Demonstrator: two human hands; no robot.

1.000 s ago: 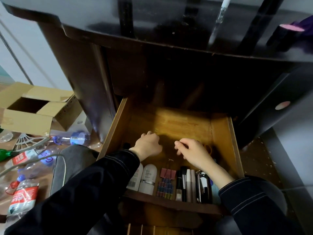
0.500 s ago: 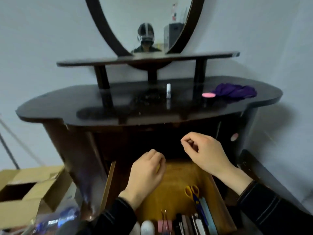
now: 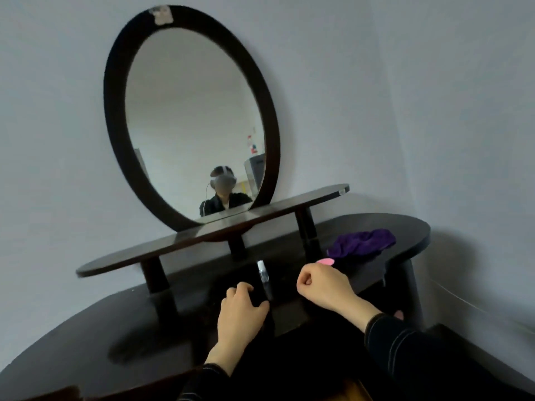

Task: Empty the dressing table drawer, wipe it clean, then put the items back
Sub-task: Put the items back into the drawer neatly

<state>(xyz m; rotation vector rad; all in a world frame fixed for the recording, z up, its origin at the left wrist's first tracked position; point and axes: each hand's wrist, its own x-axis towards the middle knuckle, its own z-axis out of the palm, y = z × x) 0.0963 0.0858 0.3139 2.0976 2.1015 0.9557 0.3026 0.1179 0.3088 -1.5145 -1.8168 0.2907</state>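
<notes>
A: Obs. The left hand (image 3: 240,314) is just in front and left of the small bottle (image 3: 263,272), back uppermost, fingers bent down toward the worktop (image 3: 101,328). The tips are hidden, so I cannot tell whether it holds anything.

B: And the right hand (image 3: 321,285)?

A: Just right of the bottle, curled into a tight fist. Nothing shows out of it.

B: Why up here, when the job is the drawer (image 3: 354,392)?

A: My judgement is that the worktop serves as parking for what comes out. The drawer lies below and in front of the bottle. Only a wood-coloured sliver shows at the bottom edge, and its contents are not in view.

B: Room to move?

A: Most of it is left of the bottle. Behind the bottle, the shelf (image 3: 202,233) and its posts close things off. To the right there is a pink item (image 3: 325,261) just behind the fist, and a purple cloth (image 3: 362,243) farther right, probably kept near for the wipe.

B: Risks?

A: The bottle stands upright and narrow between both hands, so it is easily knocked. The worktop's front edge runs under the wrists, so small items belong well in from it.
</notes>
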